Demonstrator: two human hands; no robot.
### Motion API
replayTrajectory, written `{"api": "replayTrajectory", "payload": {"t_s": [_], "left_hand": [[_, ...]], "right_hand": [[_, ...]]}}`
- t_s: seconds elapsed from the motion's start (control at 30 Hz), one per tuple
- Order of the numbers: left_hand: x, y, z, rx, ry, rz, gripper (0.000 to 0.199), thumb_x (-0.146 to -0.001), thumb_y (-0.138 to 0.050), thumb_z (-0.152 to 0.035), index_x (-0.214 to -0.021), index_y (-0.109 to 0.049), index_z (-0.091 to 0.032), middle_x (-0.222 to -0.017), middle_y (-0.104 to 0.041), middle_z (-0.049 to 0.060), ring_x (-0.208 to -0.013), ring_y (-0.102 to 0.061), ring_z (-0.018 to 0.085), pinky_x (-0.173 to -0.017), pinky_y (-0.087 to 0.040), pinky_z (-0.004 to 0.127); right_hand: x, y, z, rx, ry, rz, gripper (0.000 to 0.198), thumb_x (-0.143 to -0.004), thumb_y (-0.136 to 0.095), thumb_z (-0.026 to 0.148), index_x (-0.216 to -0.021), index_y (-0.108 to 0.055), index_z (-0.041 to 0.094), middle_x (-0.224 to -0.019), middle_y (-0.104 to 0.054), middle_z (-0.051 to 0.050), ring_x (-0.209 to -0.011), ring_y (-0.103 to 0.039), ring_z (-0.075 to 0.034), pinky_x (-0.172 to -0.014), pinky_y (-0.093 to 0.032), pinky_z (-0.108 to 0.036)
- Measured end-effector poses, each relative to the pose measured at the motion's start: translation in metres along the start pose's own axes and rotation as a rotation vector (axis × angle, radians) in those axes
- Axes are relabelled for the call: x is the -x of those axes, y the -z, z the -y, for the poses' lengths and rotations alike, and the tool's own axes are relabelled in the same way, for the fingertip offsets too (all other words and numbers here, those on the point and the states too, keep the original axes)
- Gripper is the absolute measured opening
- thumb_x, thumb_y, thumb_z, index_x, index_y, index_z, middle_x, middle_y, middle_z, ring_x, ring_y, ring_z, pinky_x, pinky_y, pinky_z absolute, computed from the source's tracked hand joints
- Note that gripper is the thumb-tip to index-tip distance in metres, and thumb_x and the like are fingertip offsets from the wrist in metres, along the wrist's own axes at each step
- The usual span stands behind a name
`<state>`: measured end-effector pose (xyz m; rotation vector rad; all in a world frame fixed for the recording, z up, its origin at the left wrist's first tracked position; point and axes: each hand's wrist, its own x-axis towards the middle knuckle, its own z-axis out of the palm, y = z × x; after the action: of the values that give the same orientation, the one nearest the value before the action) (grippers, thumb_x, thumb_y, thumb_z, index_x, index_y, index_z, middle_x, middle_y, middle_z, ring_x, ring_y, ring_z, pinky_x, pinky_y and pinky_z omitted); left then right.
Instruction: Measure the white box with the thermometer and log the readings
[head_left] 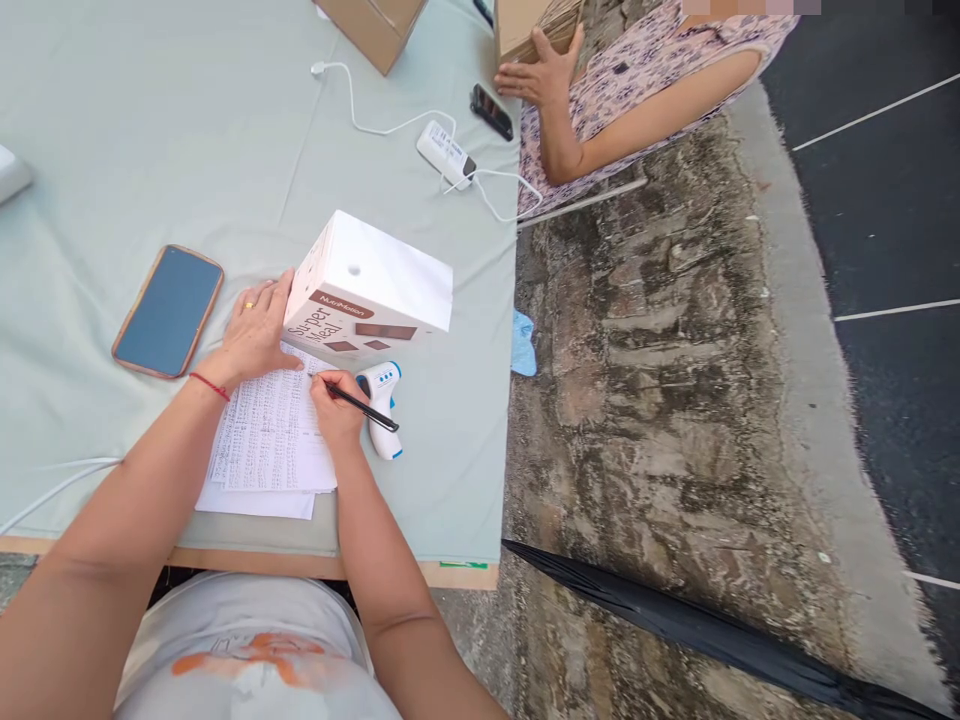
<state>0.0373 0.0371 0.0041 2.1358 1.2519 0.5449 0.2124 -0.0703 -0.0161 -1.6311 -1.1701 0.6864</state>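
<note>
I'm seeing, from out here on the head view, the two hands working slightly apart on the tabletop (450,490). The right hand (337,408) is closing round a black pen (364,405), tip down near the top right of the written sheets (270,440), which are lying squared to the body, probably for easy writing. The left hand (253,325) is lying flat and spread, gripping nothing, its thumb side on the paper, likely to stop it sliding; its fingertips are meeting the white box (390,265), and whether they're pressing I can't tell. The box is standing just beyond the sheets, leaving the page uncovered. A white handheld thermometer (382,405) is lying just right of the writing hand, and a phone (169,312) is resting left, apparently out of the pen's way. Farther off, a co-worker's hand (546,72) is touching a carton (536,25).
</note>
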Motion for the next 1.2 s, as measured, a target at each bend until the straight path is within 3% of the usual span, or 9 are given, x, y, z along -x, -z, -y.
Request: {"api": "replayTrajectory", "payload": {"t_s": [1.2], "left_hand": [[-0.0004,0.0016,-0.0008,0.007,-0.009,-0.005,0.148,-0.068,-0.1,-0.034,-0.18,-0.005,-0.018,-0.179,-0.034,0.029,-0.169,-0.028,0.051,-0.139,-0.016,0.072]], "right_hand": [[-0.0004,-0.0014,-0.005,0.017,-0.028,-0.02,0.016,-0.084,-0.061,0.039,-0.077,-0.061,0.024,-0.071,-0.064,0.001,-0.069,-0.056,-0.017,-0.069,-0.053,-0.034]]}}
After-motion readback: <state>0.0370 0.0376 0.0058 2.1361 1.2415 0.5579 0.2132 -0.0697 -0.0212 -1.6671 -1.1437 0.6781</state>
